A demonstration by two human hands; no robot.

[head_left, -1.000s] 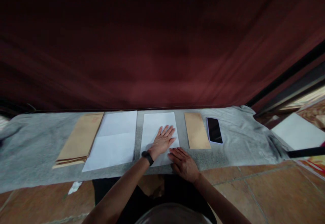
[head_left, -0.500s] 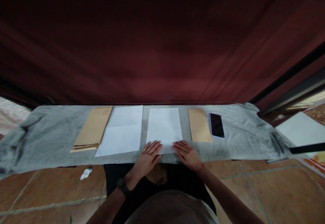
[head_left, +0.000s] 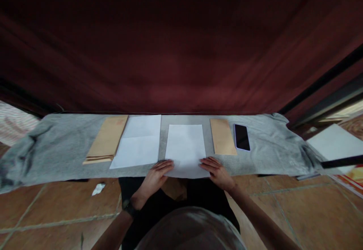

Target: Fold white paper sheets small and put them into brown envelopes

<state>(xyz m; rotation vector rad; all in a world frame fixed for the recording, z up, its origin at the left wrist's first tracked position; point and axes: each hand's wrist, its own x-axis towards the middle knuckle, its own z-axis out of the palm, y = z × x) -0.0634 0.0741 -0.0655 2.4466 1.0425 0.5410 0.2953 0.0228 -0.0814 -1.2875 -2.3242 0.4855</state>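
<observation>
A white sheet of paper (head_left: 185, 146) lies in front of me on a grey cloth, its near edge close to the cloth's front edge. My left hand (head_left: 159, 172) grips the sheet's near left corner, fingers together on top. At the near right corner my right hand (head_left: 217, 171) holds the same sheet in the same way. Both thumbs are hidden. Left of the sheet is a creased pile of white paper (head_left: 138, 142), with brown envelopes (head_left: 107, 138) beyond it. A single brown envelope (head_left: 224, 136) rests to the right.
A phone (head_left: 242, 137) lies right of the single envelope on the grey cloth (head_left: 266, 148). Dark red fabric (head_left: 181, 72) rises behind the cloth. A white board (head_left: 337, 144) is at the far right. Crumpled tissue (head_left: 98, 189) lies on the tiled floor.
The sheet has moved slightly toward me and to the right. My hands have moved a little farther apart, from lying flat on it to its near corners.
</observation>
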